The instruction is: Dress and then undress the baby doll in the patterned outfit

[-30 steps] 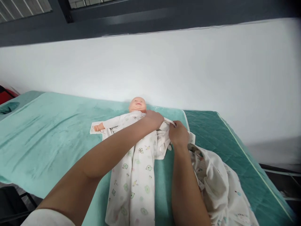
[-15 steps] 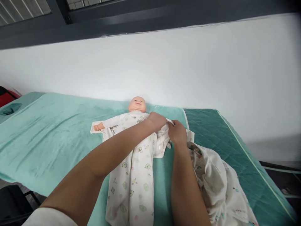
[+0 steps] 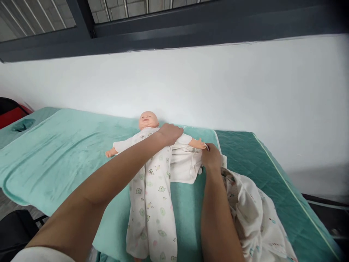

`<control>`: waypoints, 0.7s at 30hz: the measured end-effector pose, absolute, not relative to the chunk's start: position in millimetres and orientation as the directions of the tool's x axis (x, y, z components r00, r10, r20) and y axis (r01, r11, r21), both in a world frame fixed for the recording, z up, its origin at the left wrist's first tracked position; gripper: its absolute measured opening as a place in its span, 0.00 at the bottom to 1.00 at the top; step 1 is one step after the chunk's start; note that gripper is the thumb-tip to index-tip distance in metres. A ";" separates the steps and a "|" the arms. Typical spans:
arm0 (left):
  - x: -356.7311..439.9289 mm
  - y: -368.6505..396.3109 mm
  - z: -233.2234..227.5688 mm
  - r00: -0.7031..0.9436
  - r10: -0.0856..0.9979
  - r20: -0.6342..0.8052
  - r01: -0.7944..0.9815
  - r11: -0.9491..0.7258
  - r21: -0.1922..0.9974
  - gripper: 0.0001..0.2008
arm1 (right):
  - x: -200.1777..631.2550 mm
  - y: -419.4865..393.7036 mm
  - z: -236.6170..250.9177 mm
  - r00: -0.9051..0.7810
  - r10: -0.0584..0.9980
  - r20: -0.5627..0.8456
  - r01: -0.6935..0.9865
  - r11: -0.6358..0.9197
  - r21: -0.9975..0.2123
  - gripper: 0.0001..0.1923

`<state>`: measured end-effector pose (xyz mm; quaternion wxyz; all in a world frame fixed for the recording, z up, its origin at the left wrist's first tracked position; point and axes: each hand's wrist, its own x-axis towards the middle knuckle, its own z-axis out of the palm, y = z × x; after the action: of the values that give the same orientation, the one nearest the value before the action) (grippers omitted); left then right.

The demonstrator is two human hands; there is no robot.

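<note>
Cotton-suited doll (image 3: 152,171): left hand (image 3: 170,133) pressed flat on chest, right hand (image 3: 211,158) seemingly pinching its sleeve (image 3: 188,140).

White wall (image 3: 245,87), dark window frame (image 3: 174,29)

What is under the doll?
A teal blanket lies under the doll, with the open white garment flap spread beside it. The blanket hides what it covers. The left hand rests on the doll's shoulder.
</note>
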<state>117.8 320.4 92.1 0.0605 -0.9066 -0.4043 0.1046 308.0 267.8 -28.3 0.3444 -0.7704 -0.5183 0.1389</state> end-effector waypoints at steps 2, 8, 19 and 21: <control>119.6 319.0 91.3 0.655 0.743 -0.137 0.722 -0.669 -0.176 0.20 | 309.3 269.9 -28.6 0.454 0.882 0.129 0.539 -0.156 -0.828 0.19; 147.9 319.0 75.2 0.671 0.720 -0.178 0.719 -0.690 -0.079 0.20 | 303.2 266.8 -19.6 0.720 0.626 0.299 0.196 0.230 -0.953 0.25; 96.0 282.0 82.9 0.622 0.783 0.006 0.768 -0.611 0.194 0.14 | 229.8 257.1 -14.2 0.269 0.898 0.349 0.410 0.221 -0.885 0.21; 62.6 267.4 77.5 0.493 0.851 0.184 0.770 -0.524 0.363 0.14 | 217.3 255.5 -13.1 0.100 0.935 0.341 0.444 0.265 -0.856 0.21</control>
<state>62.6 267.4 77.5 -0.1169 -0.8559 -0.4734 -0.1721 217.3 255.5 -13.1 0.4940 -0.5532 -0.6231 0.2484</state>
